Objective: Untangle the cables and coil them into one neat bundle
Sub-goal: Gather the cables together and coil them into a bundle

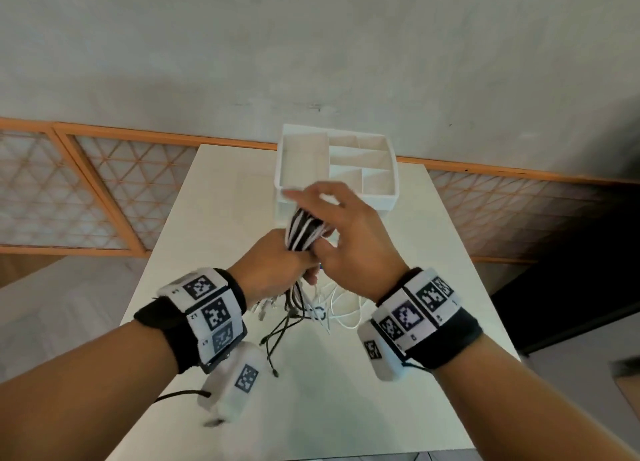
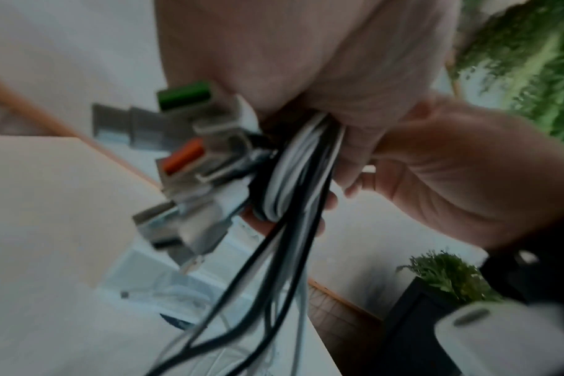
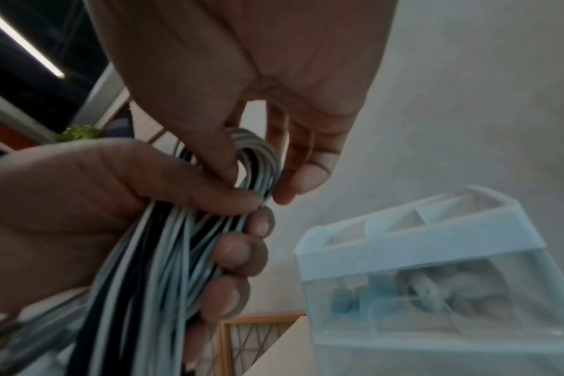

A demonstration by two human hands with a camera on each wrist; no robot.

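- Gripping the folded loops of black and white cables (image 1: 304,230) in its fist, the left hand (image 1: 273,263) holds them above the tabletop (image 1: 433,287), fingers curled round the strands in the right wrist view.
- Reaching over the top of the loops, the right hand (image 1: 349,239) has its thumb and a fingertip on the bend of the strands while the other fingers are spread; whether it truly pinches them I cannot tell.
- Several plugs (image 2: 190,142), one green and one orange inside, stick out beside the left palm, so those ends look gathered.
- Loose tails (image 1: 304,318) hang from the fist and trail onto the tabletop, black and white strands crossing there.
- My judgement: the task is past halfway, with most of the length already folded together, but the trailing ends are not yet taken up and nothing secures the bundle.
- A white organiser box (image 1: 381,197) stands behind the hands.
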